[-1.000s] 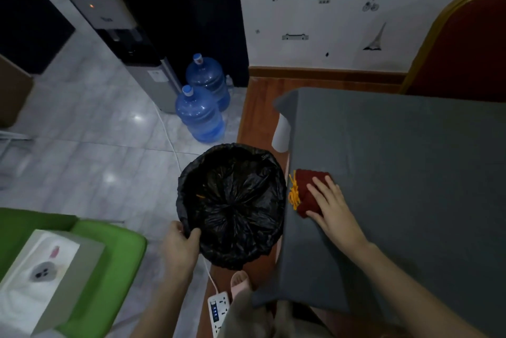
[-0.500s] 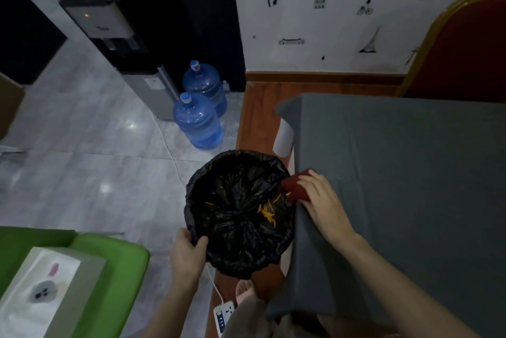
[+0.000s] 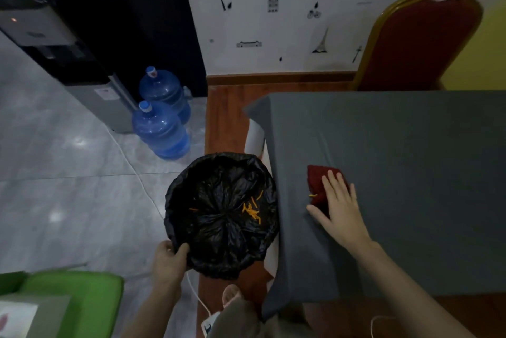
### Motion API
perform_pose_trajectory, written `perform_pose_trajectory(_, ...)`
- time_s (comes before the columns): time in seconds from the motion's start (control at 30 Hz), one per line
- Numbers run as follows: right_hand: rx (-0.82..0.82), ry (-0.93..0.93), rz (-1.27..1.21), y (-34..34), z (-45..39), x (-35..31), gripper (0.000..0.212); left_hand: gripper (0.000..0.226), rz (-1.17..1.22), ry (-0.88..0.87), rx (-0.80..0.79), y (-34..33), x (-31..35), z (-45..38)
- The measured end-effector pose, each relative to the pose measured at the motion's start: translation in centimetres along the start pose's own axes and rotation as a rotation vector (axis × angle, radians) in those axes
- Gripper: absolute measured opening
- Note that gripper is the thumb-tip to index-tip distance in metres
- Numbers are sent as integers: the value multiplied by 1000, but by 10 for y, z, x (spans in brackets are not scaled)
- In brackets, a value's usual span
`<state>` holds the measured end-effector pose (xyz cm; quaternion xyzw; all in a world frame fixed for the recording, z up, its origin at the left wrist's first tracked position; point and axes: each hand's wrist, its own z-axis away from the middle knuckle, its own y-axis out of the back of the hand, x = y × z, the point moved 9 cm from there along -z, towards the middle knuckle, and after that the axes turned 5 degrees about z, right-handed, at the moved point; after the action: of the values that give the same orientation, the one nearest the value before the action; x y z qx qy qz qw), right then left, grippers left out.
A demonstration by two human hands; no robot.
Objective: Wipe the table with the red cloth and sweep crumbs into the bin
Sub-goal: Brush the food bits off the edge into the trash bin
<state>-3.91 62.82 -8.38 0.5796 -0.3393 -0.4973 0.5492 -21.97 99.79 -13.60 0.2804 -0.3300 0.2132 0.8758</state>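
One stray orange crumb (image 3: 312,195) lies left of the right hand (image 3: 339,206), whose flat fingers (image 3: 332,183) press the bunched red cloth (image 3: 317,183), toward the black-lined round bin (image 3: 221,214); left hand (image 3: 168,262) grips its rim.

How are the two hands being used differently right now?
The left hand curls round the rim of the bin, thumb inside the black liner, while the right hand lies flat with straight fingers on the red cloth. The left hand is down beside the table; the right hand rests on top of it. Both are bare, and each is touching one thing.
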Motion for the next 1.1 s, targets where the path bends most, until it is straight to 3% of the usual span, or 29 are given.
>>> perform_pose_trajectory(0.13, 117, 174, -203, 19, 18, -86, 49, 21, 30, -18, -26, 3, -4, -12)
perform_pose_trajectory(0.23, -62, 200, -349, -11, 27, -138, 28, 38, 20, 16, -33, 8, -40, -43)
perform_pose_trajectory(0.3, -165, 98, -443, -41, 31, -149, 21, 29, 60, 50, -50, 12, -35, -32)
perform_pose_trajectory(0.37, -131, -108, -526, -59, 32, -145, 25, 9, 125, 61, -46, 16, -19, -15)
perform_pose_trajectory(0.43, -49, -300, -608, -67, 32, -137, 33, 4, 164, 80, -19, 19, -25, -14)
perform_pose_trajectory(0.53, -199, -460, -769, -110, 25, -137, 37, 6, 181, 93, 23, 25, -41, -20)
perform_pose_trajectory(0.67, -444, -518, -841, -187, 8, -147, 39, 33, 205, 126, 37, 18, -77, -48)
perform_pose_trajectory(0.97, -341, -731, -719, -396, -10, -111, 45, 43, 119, 169, -61, -48, -221, -195)
perform_pose_trajectory(1.1, -389, -828, -736, -480, 2, -90, 39, 48, 77, 173, -137, -77, -297, -267)
